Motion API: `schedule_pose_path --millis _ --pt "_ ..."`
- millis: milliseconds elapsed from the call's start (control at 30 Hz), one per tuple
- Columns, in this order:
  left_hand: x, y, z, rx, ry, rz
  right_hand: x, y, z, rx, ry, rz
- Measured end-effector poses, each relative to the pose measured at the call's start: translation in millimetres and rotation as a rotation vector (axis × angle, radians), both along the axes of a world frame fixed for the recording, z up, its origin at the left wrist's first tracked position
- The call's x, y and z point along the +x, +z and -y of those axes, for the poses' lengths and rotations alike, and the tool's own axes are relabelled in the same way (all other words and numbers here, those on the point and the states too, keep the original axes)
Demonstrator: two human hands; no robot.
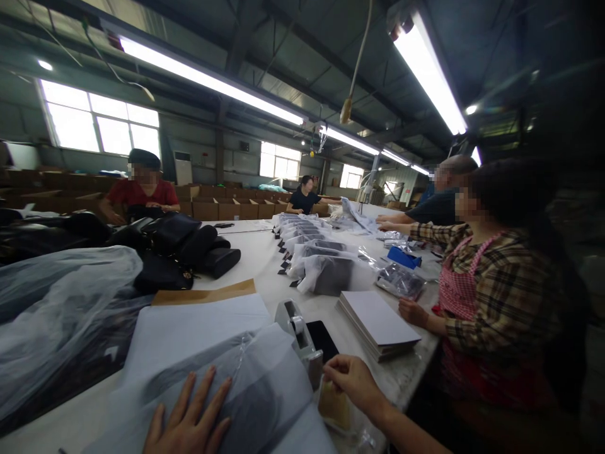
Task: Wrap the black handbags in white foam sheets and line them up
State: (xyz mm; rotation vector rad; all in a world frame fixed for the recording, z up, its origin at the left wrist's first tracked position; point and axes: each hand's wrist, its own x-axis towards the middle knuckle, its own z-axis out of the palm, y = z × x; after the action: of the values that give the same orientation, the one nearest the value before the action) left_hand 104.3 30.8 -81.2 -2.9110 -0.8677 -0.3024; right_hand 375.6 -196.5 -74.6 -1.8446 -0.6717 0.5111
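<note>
My left hand lies flat with spread fingers on a dark item wrapped in thin white tissue paper; the wrapped item's shape shows only faintly. Beyond it, a grey tape dispenser stands on the table. Close to the dispenser's front end, my right hand is closed in a pinch, and whatever its fingertips may hold is too small to see. Below that hand sits a small clear container with something yellowish. A flat black object lies behind the dispenser.
White sheets lie over brown paper. Black bags and plastic film fill the left. Several wrapped bags stand in a row ahead. At right are a stack of white boards and a co-worker in a checked apron.
</note>
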Motion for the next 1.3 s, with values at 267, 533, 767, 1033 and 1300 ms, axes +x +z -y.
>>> schedule_pose_path --millis 267,533,767,1033,1300 --pt "-7 29.0 18 0.000 -0.026 0.065 8 56.0 29 -0.099 0.246 0.584" --pt "-15 53.6 4 -0.262 -0.030 0.180 -18 120.5 -23 -0.129 0.708 0.674" --pt "-25 66.6 -15 -0.345 0.110 0.177 -59 133.7 -126 -0.062 1.112 0.777" --pt "-34 69.3 -29 -0.457 0.096 0.330 -88 120.8 -241 -0.136 1.328 0.964" --pt "-34 62.4 -32 -0.489 0.132 0.362 -106 123.0 -275 -0.302 1.338 1.295"
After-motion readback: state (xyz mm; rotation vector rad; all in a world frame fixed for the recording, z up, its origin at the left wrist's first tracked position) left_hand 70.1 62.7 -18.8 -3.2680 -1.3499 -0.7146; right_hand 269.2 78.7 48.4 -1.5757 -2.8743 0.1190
